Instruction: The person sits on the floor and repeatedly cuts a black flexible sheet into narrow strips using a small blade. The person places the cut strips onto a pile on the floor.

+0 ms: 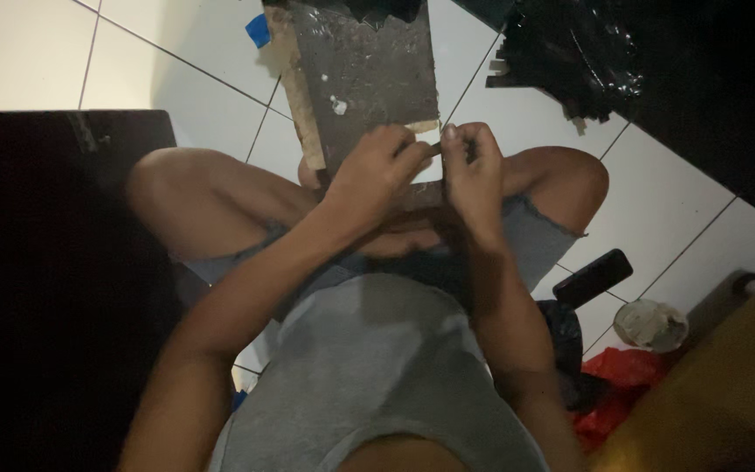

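Seemingly cross-legged on a white tiled floor (37, 52), a person in a grey sleeveless top and frayed denim shorts works with both hands just above the knees. A dark, rough board (364, 74) with a pale chipped edge along its left side lies on the tiles ahead and reaches back toward the lap, its near end passing under the hands. The left hand (376, 175) rests on that near end, its fingers (408, 156) curled over and drawn in toward the thumb. The right hand (475, 179) sits just beside it, almost touching, with its fingers (452, 135) bent and the tips pinched close together. Between the two sets of fingertips a small thin strip (432, 150) seems to be nipped, lying right at the board's near edge; it is too small and dim to tell what it is. Both hands are thus nearly closed, with hardly any gap at the tips.

Off to the upper right lies a heap of crumpled black plastic sheet (570, 52). A scrap of blue tape (258, 31) sits by the board's far left corner. Near the right knee a black phone (593, 277) lies on the tiles, with a small round lidded tub (650, 325) and a red plastic bag (618, 385) beyond it, next to a yellowish box (718, 385).
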